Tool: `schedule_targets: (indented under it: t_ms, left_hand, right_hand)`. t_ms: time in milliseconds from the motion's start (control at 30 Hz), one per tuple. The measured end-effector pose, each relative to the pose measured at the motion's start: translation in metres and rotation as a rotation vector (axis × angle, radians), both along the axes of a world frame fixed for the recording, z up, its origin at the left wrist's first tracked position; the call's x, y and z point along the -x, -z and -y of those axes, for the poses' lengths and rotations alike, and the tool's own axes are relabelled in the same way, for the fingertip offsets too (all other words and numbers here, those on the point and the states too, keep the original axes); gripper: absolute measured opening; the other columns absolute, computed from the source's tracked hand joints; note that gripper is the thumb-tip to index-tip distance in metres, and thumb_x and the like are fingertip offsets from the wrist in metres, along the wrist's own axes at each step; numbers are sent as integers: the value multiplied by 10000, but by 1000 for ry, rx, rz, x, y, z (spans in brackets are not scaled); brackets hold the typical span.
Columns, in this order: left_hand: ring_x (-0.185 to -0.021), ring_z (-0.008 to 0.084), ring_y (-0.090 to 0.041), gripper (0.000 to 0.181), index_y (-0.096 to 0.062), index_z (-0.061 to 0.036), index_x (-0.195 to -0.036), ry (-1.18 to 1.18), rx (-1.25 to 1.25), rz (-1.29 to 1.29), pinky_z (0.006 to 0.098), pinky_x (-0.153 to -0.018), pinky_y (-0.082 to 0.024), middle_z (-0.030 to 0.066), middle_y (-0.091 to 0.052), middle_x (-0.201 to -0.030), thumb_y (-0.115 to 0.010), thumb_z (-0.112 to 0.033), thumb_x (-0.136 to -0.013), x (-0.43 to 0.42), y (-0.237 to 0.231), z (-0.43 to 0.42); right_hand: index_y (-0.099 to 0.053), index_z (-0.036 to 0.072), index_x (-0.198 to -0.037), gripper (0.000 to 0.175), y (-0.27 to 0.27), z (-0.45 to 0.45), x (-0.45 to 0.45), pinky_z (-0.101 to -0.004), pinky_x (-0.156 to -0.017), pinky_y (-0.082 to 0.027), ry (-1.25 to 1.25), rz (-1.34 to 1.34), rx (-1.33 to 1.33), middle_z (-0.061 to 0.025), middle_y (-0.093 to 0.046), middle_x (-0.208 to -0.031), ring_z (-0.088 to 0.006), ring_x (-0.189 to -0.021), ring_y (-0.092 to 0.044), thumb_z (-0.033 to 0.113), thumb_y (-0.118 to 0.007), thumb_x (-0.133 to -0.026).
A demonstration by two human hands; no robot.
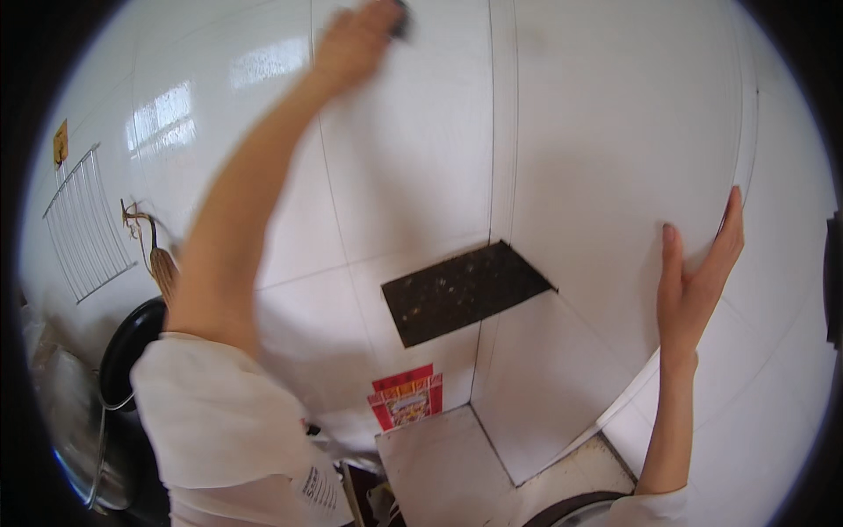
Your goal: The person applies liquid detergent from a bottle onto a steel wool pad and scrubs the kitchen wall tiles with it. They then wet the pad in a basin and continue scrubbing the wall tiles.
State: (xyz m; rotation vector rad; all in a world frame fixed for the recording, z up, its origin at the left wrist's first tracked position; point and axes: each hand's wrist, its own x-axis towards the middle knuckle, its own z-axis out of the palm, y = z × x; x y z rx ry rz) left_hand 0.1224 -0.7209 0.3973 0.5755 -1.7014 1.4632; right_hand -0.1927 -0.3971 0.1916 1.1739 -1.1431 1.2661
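Note:
My left hand (355,47) is raised high against the white tiled wall (408,165), blurred, with its fingers round a small dark object (399,21) that is partly cut off by the picture's top edge. What that object is I cannot tell. On the right, my right hand (699,283) rests with thumb and fingers spread at the edge of a white tiled column (619,165), and nothing shows in it. Between the two arms, lower down, a dark speckled corner shelf (464,293) is set where wall and column meet.
A wire rack (89,227) and a dried gourd-like thing (163,267) hang at the left, above a black pan (128,349) and a shiny metal lid or pan (82,428). Below the shelf, a red printed paper (408,398) stands by a tiled ledge (448,461). A round-rimmed vessel (579,510) shows at the bottom.

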Motion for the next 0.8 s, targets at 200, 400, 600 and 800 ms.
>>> schedule_targets:
  t_ms: [200,400,600,800]
  left_hand:
    - [-1367,365,-286,725,-246,-47,-1447,-241,-180,-298,563,-1101,-249,189,-264,-1498,-587,-267,-846,-38,-20,-57]
    - [-1326,221,-384,540,-432,-146,-1386,-43,-84,236,457,-1095,-292,49,-397,-1463,-590,-183,-871,53,63,-6]
    - [-1327,158,-382,478,-529,-178,-1312,-111,-365,887,483,-1164,-168,-8,-456,-1423,-488,-436,-912,85,208,-20]
    - [-1254,186,-437,354,-662,-196,-1098,-54,-287,750,434,-1152,-214,-42,-555,-1294,-578,-93,-769,76,200,-27]
  right_hand:
    - [-274,-10,-1442,664,2,10,-3,-401,-1078,-335,-22,-3,-9,-203,-354,-1433,-334,-1320,-369,98,-630,-892]
    - [-281,-5,-1439,660,0,6,-3,-406,-1076,-336,26,-45,-2,-199,-363,-1427,-329,-1321,-367,121,-634,-896]
    - [-298,4,-1432,651,6,6,7,-386,-1061,-356,42,-38,0,-189,-377,-1415,-315,-1302,-389,136,-642,-895]
    - [-308,-1,-1426,655,7,13,10,-380,-1033,-385,-31,-60,28,-181,-400,-1387,-310,-1269,-415,151,-653,-890]
